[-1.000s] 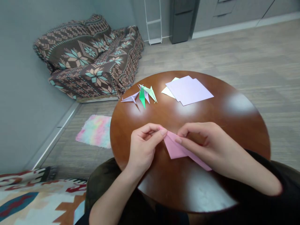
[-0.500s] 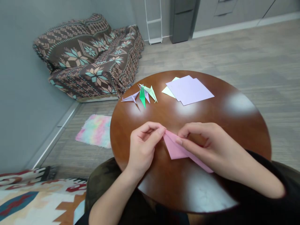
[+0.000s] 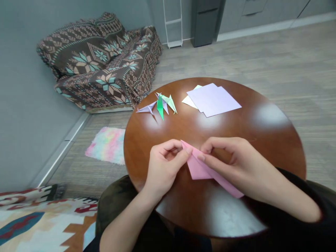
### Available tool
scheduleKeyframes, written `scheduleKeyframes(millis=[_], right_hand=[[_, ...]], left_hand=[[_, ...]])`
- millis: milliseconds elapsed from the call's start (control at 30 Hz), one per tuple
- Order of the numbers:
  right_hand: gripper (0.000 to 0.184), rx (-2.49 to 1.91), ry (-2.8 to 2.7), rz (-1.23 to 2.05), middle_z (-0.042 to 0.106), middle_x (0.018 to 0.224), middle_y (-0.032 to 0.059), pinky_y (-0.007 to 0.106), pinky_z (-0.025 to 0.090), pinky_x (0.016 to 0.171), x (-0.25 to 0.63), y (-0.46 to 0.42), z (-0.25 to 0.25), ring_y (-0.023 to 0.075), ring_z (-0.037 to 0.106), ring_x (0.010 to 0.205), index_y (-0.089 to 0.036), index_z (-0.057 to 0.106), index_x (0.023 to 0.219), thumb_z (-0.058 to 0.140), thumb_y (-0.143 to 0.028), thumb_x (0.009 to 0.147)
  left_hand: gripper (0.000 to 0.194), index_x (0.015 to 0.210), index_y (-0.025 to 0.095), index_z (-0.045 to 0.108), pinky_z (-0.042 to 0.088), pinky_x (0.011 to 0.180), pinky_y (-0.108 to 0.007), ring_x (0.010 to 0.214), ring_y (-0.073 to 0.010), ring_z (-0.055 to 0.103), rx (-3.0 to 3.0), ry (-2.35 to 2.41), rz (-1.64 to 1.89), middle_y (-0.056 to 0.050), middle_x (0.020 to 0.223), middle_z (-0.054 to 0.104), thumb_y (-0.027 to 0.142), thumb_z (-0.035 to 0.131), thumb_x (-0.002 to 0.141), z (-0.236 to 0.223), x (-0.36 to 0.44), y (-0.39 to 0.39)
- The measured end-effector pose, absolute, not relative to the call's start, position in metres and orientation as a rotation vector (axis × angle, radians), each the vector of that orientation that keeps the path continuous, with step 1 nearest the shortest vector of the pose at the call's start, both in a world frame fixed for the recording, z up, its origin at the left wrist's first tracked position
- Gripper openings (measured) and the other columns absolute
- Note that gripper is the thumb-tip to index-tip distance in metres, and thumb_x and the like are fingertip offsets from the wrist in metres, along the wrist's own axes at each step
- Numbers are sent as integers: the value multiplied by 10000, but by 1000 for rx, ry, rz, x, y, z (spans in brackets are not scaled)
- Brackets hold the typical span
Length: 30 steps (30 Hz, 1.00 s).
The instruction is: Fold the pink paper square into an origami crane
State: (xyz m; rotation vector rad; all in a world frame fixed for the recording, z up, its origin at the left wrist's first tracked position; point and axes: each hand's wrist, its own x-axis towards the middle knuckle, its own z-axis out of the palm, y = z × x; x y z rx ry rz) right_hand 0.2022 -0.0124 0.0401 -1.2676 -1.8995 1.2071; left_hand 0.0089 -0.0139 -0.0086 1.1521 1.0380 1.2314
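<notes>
A folded sheet of pink origami paper (image 3: 201, 169) is held between both hands above the near half of the round table. My left hand (image 3: 166, 164) pinches it close to its pointed upper-left tip, thumb on the near face. Higher along the same folded edge, my right hand (image 3: 232, 162) grips the paper between thumb and forefinger. A long flap runs down to the lower right, partly under the right hand. The fingers behind the paper are hidden.
Several folded paper cranes (image 3: 160, 105) in green and lilac stand at the back left of the brown table (image 3: 267, 147). Lilac and pale green paper sheets (image 3: 214, 99) lie at the back. A patterned sofa (image 3: 105, 66) and a fluffy rug (image 3: 106, 145) are beyond the table.
My left thumb and fingers have slid a little to the right along the pink paper, and its pointed tip now shows. The right hand keeps its grip.
</notes>
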Motion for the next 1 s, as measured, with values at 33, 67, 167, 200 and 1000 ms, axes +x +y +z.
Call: scheduleKeyframes(millis=[33,67,167,200,1000], right_hand=[[219,-1269,-1877,1233,656,668,-31,239,418,565,202,-13,40,124,581,614,-202,673,758,627,-266,962],[215,-1269,-1855,1256,654,667,-32,236,419,564,202,-13,40,123,582,616,-201,674,754,637,-265,956],[194,-1270,-1795,1333,654,671,-29,232,418,561,202,-13,40,125,584,624,-197,680,758,659,-257,941],[190,-1273,-1777,1358,651,668,-30,230,416,557,202,-13,40,124,582,623,-196,680,757,666,-256,937],[166,-1250,-1790,1520,628,648,-29,237,361,509,212,-9,39,115,514,583,-201,725,794,725,-310,919]], left_hand=[[129,779,185,776,484,686,-197,707,-94,611,1176,1039,1210,9,755,717,275,807,867,-7,9,-14],[138,773,184,776,483,679,-195,695,-92,607,1193,1043,1198,9,743,714,276,802,871,-6,9,-14],[140,768,185,780,486,666,-194,675,-89,602,1204,1046,1198,12,730,710,279,803,869,-5,9,-14],[145,761,184,777,486,661,-194,668,-88,598,1203,1047,1202,13,722,705,281,807,864,-5,9,-13],[61,899,212,786,506,704,-179,774,-95,639,1172,871,1198,15,860,726,188,815,850,-8,2,-11]])
